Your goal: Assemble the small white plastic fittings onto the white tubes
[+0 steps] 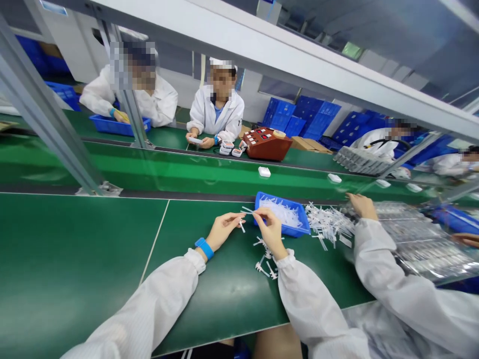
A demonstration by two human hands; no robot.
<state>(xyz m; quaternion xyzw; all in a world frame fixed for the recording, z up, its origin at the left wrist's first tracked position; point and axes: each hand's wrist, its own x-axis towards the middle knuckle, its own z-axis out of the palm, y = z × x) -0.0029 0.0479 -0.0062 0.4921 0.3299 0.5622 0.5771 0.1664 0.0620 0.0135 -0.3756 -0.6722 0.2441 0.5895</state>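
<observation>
Just left of the blue tray, my left hand (224, 229) pinches a small white plastic piece (242, 226) that points down from the fingertips. My right hand (270, 232) is closed on a thin translucent tube (247, 210) and almost meets the left fingertips. Whether the tube and the white piece are joined cannot be made out. Behind my right hand, the blue tray (307, 227) contains many loose translucent tubes (280, 212). Several white pieces with tubes attached (267, 267) lie beside my right wrist. A larger pile of similar pieces (327, 222) sits right of the tray.
A co-worker's hand (362, 205) reaches past the pile at right, near stacked clear plastic trays (422, 239). Beyond my green table (93, 259), white cases (264, 171) rest on a green belt (179, 172). Metal posts (48, 99) rise at left; people work opposite.
</observation>
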